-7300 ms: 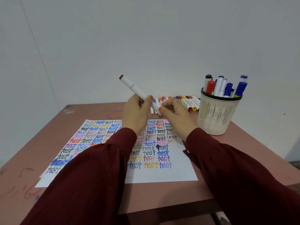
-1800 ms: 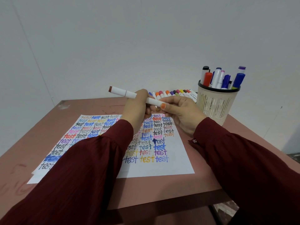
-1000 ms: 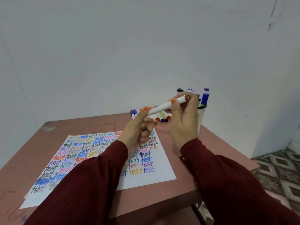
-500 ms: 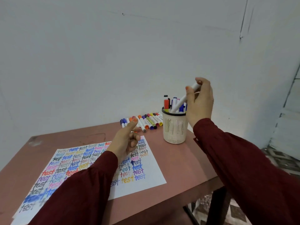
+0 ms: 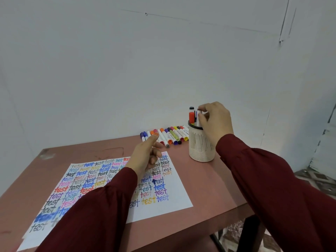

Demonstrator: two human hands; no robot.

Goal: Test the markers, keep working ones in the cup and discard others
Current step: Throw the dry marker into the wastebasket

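Fingers [image 5: 203, 106] of the right hand [image 5: 216, 120] pinch one white marker [image 5: 199, 116] standing in the cup [image 5: 200, 146], at 2 o'clock from the sheet [image 5: 178, 197]. Three more markers [image 5: 191, 116] show beside it. The left hand [image 5: 143, 157] hovers over the sheet, fingers loosely curled, holding nothing. One row of markers [image 5: 169, 135] lies on the tabletop [image 5: 209, 188] at 12 o'clock: roughly twelve. The sheet repeats "test".
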